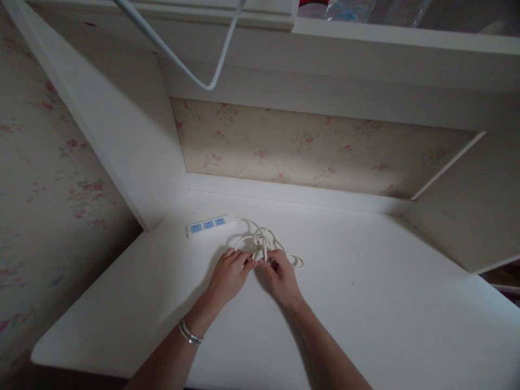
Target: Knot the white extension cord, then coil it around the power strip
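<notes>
A white power strip [211,224] with blue socket faces lies on the desk, left of centre. Its cream cord [264,238] runs from the right end into a tangled, looped bundle. Both hands are at the near side of this bundle, close together. My left hand [231,271], with a silver bangle at the wrist, pinches part of the cord between thumb and fingers. My right hand [280,273] has its fingers curled and closed on the cord too. Fingertips partly hide the exact spot they grip. One cord loop spreads out to the right of my right hand.
The white desk [365,314] has a rounded front-left corner. White side panels [134,124] and a back ledge [300,192] enclose it. Overhead is a shelf [385,65] with plastic bags on it. A bent white rod or cable [209,86] hangs in front.
</notes>
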`<state>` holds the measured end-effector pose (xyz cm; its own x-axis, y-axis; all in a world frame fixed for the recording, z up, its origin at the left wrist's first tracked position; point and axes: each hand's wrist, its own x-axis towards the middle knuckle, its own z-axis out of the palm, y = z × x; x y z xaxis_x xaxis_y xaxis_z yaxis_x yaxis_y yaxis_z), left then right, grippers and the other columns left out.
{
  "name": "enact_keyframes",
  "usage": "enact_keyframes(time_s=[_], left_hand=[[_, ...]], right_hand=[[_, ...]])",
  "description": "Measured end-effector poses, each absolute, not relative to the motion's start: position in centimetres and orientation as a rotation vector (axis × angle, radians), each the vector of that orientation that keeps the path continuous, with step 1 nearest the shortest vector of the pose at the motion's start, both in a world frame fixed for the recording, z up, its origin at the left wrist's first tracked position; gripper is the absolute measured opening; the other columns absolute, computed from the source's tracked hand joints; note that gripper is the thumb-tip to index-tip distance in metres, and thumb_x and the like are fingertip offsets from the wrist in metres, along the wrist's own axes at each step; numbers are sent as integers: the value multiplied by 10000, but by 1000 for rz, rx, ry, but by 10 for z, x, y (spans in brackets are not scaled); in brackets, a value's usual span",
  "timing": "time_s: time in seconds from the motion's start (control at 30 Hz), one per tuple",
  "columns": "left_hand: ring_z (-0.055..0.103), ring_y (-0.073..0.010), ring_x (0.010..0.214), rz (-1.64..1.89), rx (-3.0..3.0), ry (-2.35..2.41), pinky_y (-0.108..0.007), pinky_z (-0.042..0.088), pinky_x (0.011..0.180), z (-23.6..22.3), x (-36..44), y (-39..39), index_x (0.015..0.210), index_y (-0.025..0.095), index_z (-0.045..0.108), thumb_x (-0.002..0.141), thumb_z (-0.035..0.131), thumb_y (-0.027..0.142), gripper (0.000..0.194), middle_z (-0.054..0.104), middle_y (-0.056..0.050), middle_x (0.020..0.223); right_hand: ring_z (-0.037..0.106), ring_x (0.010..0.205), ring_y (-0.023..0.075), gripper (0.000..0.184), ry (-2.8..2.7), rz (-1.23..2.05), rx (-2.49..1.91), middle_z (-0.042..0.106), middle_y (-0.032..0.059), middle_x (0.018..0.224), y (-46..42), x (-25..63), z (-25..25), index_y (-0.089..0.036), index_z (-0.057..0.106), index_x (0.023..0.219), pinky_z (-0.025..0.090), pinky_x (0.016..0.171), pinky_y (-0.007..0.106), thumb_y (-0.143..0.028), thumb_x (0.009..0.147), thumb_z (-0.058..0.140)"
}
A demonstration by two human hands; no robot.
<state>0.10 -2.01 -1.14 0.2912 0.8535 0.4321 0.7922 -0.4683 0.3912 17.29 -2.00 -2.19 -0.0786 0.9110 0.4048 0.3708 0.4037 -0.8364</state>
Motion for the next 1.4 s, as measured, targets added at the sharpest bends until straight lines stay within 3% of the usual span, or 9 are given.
enact_keyframes(time_s=[0.3, 0.6, 0.8, 1.0, 1.1, 1.27, 1.4], left_hand=[[586, -192, 892, 1127, 2207, 1534, -333, 446, 834, -13, 2, -17, 961, 222, 663, 883, 578, 338, 163, 684, -29, 928], [623, -177, 812, 1157, 2125, 1486, -315, 447, 791, -21, 2, -11, 929, 240, 722, 876, 590, 291, 151, 716, -28, 854], [617, -172, 823, 1146, 2162, 1478, -324, 425, 832, -11, 6, -18, 819, 218, 716, 948, 447, 314, 314, 698, -33, 802], [594, -199, 818, 1145, 2163, 1655, -342, 435, 805, 1, 14, -27, 813, 207, 684, 873, 552, 439, 274, 670, -39, 787], [592, -193, 790, 1126, 2187, 1689, -343, 441, 798, 1, 13, -27, 758, 204, 660, 907, 500, 413, 303, 652, -40, 754], [592, -191, 796, 1077, 2277, 1718, -350, 430, 814, -3, 9, -25, 729, 199, 630, 947, 421, 318, 324, 642, -54, 760], [590, -175, 745, 1062, 2217, 1620, -350, 407, 802, -5, 9, -22, 680, 190, 603, 958, 389, 270, 360, 646, -33, 721]], right_hand=[[505, 697, 129, 158, -1761, 625, -1142, 558, 11, 830, -27, 170, -20, -210, 579, 918, 416, 634, 253, -342, 928, 493], [601, 1001, 174, 271, -2015, 387, -1127, 619, 79, 1105, -31, 172, -26, -232, 561, 1155, 498, 835, 286, -197, 953, 383], [637, 935, 164, 314, -2058, 214, -1177, 646, 93, 1097, -33, 173, -31, -211, 576, 1190, 518, 771, 247, -164, 934, 399], [657, 815, 157, 329, -2108, 195, -1192, 682, 81, 1006, -33, 174, -28, -240, 634, 1165, 510, 639, 226, -163, 914, 435], [657, 882, 165, 339, -2073, 283, -1153, 683, 84, 1048, -32, 171, -26, -247, 631, 1182, 524, 718, 257, -183, 931, 413], [653, 907, 174, 267, -1918, 439, -1138, 703, 62, 991, -31, 166, -26, -241, 672, 1042, 512, 805, 296, -264, 946, 424], [638, 666, 148, 238, -1767, 529, -1288, 705, 33, 874, -33, 163, -24, -231, 645, 971, 485, 631, 260, -368, 935, 455]])
